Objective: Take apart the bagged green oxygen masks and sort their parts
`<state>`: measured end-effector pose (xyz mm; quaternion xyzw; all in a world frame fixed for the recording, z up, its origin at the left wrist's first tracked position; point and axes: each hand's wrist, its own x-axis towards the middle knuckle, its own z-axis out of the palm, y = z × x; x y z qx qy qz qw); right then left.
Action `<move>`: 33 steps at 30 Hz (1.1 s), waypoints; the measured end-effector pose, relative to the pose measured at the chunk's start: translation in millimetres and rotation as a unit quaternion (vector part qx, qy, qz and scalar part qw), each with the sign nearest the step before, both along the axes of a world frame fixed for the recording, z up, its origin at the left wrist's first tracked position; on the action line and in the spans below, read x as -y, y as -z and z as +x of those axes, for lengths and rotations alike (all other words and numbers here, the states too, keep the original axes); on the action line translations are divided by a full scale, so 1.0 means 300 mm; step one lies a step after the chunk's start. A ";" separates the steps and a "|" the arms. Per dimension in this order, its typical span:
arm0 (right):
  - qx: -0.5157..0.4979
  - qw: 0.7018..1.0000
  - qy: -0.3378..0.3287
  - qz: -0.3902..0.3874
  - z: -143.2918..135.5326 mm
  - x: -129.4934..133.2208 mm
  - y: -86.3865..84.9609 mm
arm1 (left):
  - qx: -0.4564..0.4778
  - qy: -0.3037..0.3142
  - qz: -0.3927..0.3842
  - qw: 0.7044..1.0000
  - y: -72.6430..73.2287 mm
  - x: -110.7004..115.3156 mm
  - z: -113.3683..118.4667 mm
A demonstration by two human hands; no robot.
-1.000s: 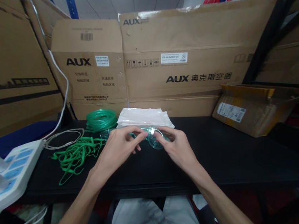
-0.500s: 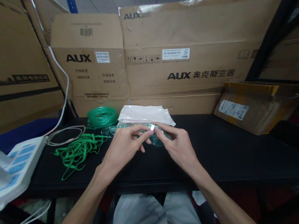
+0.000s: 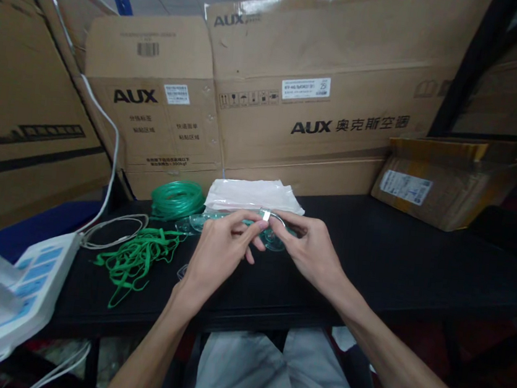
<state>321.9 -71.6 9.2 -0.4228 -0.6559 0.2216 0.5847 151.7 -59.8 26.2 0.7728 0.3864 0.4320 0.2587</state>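
In the head view, my left hand (image 3: pixel 222 246) and my right hand (image 3: pixel 315 247) meet over the black table. Between their fingertips is a clear, greenish plastic piece with a curved rim; it looks like a breathing mask. A small silvery metal strip (image 3: pixel 266 216) shows on it, pinched by my left thumb and fingers. My right thumb and forefinger close on the rim beside the strip. Much of the piece is hidden by my fingers. More clear greenish plastic (image 3: pixel 195 223) lies just beyond my left hand.
A green tubing coil (image 3: pixel 177 200) and tangled green elastic straps (image 3: pixel 139 261) lie left. White packets (image 3: pixel 253 195) sit behind my hands. A power strip (image 3: pixel 7 308) with plugs stands at front left. Cardboard panels (image 3: pixel 256 131) wall the back; an opened carton (image 3: pixel 427 185) is at right.
Both hands stay almost in place, still gripping the plastic piece. The metal strip now stands slightly more upright between the fingertips. The view has shifted a little.
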 end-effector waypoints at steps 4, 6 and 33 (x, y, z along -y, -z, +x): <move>0.009 1.000 0.010 0.006 0.002 0.004 -0.004 | 0.005 0.001 0.002 1.000 0.002 -0.001 0.003; 0.012 1.000 0.012 0.007 0.005 0.006 -0.007 | 0.010 0.001 0.002 1.000 0.004 -0.001 0.006; 0.118 0.986 -0.103 -0.061 0.086 0.004 -0.053 | -0.049 -0.005 0.123 0.991 -0.003 -0.021 -0.014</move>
